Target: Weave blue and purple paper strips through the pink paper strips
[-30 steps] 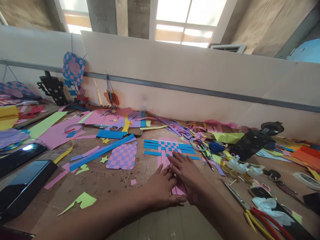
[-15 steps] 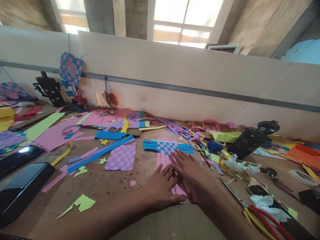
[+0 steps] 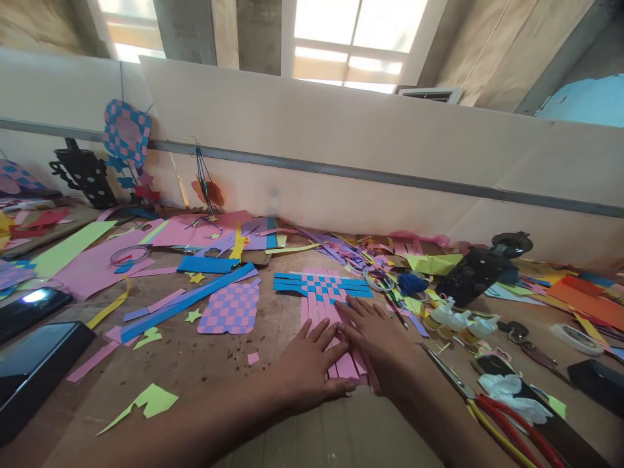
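Fingers (image 3: 319,331) of the left hand (image 3: 305,368) and right hand (image 3: 374,335) are extended and slightly spread, resting over the pink strips (image 3: 316,312) rather than closed around them. Beyond the fingertips, blue strips (image 3: 358,286) cross the far part of these strips in a checkered weave, lying on the table (image 3: 270,325). Leftward lies a pink-and-purple checkered piece (image 3: 229,308); rightward, nozzle-tipped bottles (image 3: 459,320) and scissors (image 3: 453,377); behind, a pale partition (image 3: 341,130)

Not legible anywhere along the bench (image 3: 277,318), from near edge to far edge: text, labels, brands, numbers or signs.
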`<state>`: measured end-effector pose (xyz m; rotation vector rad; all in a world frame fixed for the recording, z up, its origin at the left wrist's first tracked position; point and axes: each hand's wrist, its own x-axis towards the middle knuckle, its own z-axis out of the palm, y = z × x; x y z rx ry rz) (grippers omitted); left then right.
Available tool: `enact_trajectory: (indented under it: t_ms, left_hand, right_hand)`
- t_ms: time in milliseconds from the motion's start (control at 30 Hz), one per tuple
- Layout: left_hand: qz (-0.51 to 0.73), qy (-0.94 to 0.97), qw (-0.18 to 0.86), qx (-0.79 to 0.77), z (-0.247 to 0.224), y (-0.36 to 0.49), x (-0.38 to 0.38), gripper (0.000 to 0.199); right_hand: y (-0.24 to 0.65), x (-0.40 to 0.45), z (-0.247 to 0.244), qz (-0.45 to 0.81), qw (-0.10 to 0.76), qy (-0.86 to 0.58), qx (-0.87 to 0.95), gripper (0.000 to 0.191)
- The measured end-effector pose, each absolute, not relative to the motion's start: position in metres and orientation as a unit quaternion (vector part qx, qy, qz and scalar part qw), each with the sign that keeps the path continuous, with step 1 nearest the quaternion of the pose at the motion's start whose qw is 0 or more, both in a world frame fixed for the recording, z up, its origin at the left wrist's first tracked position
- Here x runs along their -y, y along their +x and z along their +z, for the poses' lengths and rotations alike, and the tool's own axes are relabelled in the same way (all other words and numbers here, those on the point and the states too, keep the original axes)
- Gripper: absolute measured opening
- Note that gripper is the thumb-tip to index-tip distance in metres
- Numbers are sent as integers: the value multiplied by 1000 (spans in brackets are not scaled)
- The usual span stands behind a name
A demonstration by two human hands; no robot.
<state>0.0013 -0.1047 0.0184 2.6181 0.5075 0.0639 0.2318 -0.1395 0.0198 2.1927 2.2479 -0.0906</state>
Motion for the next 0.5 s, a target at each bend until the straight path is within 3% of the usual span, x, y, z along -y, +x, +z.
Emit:
enact_trajectory:
  t_ms: [500]
  left_hand:
    - [19, 955, 233, -180, 20, 1, 105, 80]
  right_hand:
    - [227, 128, 17, -13, 21, 717, -697, 56]
